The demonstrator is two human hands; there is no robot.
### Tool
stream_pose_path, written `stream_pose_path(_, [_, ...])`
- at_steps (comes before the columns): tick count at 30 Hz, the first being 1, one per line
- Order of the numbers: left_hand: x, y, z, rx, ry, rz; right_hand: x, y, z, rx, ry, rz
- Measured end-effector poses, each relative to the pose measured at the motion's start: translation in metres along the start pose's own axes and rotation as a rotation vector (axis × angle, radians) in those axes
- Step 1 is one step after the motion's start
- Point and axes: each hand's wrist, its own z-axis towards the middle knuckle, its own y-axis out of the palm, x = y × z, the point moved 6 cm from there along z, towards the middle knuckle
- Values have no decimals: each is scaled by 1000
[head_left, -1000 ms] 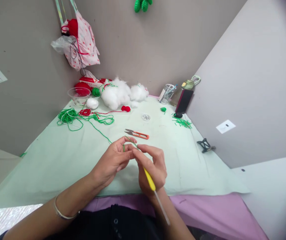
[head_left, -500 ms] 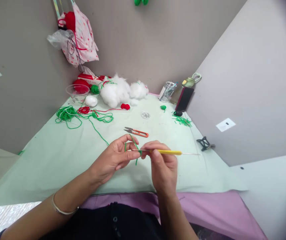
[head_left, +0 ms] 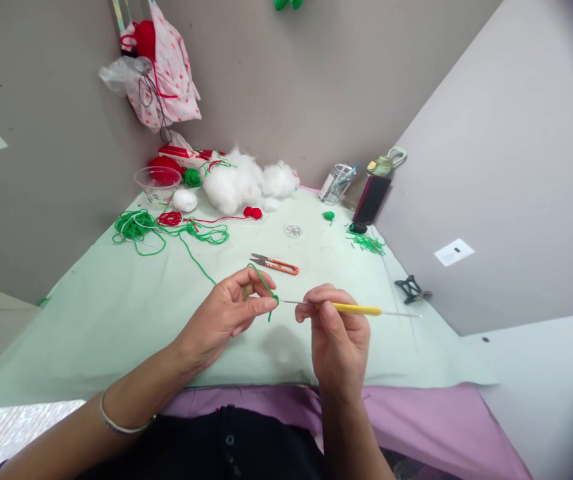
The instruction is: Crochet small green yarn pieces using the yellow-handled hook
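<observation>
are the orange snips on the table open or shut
Open: the orange snips lie with their two blade tips apart, a narrow gap showing between them.

no readable text or numbers, marks on tissue box [head_left: 181,157] and clear plastic tub [head_left: 158,190] too small to make out

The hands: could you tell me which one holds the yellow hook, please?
The right hand holds the hook; the left hand pinches green yarn instead.

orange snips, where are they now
In the head view, the snips lie near the middle of the pale green cloth, just beyond the left hand and short of the small round dish.
</observation>
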Motion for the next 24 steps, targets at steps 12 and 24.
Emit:
stream_pose_path(12, [0,-1,0,23,7,56,-7,7,-3,-17,-112,-168])
stream_pose_path(24, [2,-3,-2,51,15,125,-13,9,-6,-17,-172,-293])
